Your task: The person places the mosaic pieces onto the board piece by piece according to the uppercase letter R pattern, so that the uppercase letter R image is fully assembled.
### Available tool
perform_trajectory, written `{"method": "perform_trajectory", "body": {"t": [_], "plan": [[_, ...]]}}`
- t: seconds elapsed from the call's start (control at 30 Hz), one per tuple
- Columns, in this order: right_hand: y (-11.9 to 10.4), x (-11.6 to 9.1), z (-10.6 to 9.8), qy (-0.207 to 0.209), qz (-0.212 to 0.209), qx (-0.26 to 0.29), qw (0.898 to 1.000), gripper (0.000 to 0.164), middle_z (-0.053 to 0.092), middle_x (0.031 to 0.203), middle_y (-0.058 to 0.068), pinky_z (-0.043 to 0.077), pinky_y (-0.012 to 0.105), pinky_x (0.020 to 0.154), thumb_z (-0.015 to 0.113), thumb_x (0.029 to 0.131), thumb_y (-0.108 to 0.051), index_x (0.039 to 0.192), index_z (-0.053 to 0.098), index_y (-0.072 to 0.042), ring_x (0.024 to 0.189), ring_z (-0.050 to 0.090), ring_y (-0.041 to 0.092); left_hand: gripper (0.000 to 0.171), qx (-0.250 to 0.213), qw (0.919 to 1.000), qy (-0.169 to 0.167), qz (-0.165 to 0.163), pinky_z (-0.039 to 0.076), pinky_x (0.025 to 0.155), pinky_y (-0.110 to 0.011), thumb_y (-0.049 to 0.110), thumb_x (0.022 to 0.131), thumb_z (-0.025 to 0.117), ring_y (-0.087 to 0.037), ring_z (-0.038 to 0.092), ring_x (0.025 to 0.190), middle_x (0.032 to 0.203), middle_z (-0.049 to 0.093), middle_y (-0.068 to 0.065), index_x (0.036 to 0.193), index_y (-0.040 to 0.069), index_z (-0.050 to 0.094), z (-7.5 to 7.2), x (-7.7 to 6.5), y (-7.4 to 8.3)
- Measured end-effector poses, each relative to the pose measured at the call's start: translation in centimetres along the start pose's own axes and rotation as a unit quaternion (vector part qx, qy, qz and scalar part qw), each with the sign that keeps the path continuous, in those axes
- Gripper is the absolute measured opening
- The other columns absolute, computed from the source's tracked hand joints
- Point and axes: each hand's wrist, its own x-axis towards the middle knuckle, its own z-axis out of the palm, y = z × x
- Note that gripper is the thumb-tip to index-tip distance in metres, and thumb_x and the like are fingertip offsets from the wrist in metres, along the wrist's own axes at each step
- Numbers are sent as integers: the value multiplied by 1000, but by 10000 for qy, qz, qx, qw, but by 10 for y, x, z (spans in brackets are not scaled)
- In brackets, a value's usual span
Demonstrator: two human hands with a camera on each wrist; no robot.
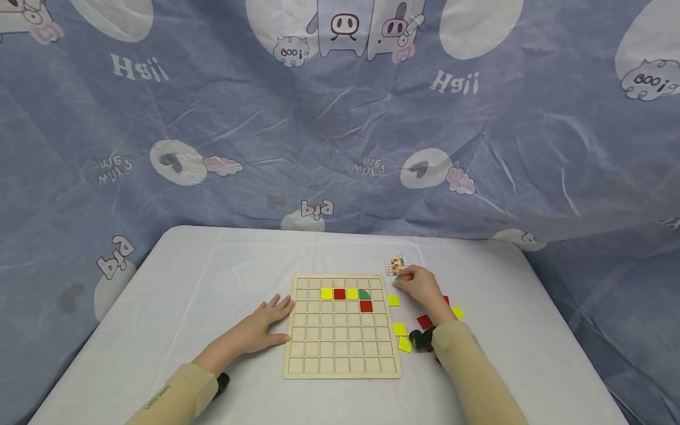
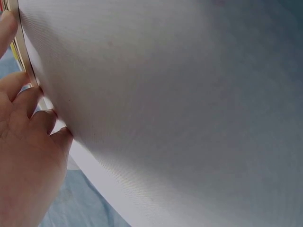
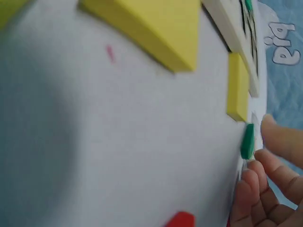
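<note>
Left hand point(image 1: 265, 326): resting with fingers spread, fingertips touching the near-side edge of the wooden grid board point(image 1: 340, 375), which is lying flat just to its right. Board cells right of this hand are holding a yellow tile point(image 1: 326, 294), a red tile point(image 1: 339, 294), a second yellow tile point(image 1: 352, 294) and a green quarter-round point(image 1: 364, 294) in one row; another red tile point(image 1: 366, 306) is sitting below the quarter-round.

Right hand point(image 1: 421, 285): fingers curling, fingertips meeting a small green piece point(image 3: 247, 142) off the board; cannot tell whether it is being pinched. A patterned card point(image 1: 393, 264) is lying just beyond those fingertips. Loose yellow tiles point(image 1: 399, 329) are lining the strip between board and right forearm. White surface point(image 1: 255, 260) is stretching beyond both hands to its far edge, with broad room left of the left hand.
</note>
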Motion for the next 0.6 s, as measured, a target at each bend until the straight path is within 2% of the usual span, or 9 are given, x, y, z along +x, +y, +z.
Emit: {"method": "perform_trajectory", "body": {"t": [0.2,0.4,0.6], "plan": [[-2,3,7,84,24,-275,9996,26,63,89,11,50,30,70,77,85,-13,104,66,1,80,57,22,79,29,10000,0,-34,12,123,-58,34,87,73,-37,14,152,161,26,-12,152,7,36,0,0,0],[-6,3,6,-107,43,-399,9991,26,63,92,12,52,32,72,77,84,-12,101,63,0,81,58,22,80,33,10000,3,-36,11,123,-57,35,87,73,-35,13,153,162,26,-11,153,9,35,1,3,-3],[-6,1,6,-182,0,-418,9990,27,60,90,10,48,30,69,77,83,-11,100,59,-1,79,55,22,80,-40,10000,-20,-5,11,123,-58,35,88,73,-36,12,152,162,26,-11,153,8,35,1,3,-4]]}}
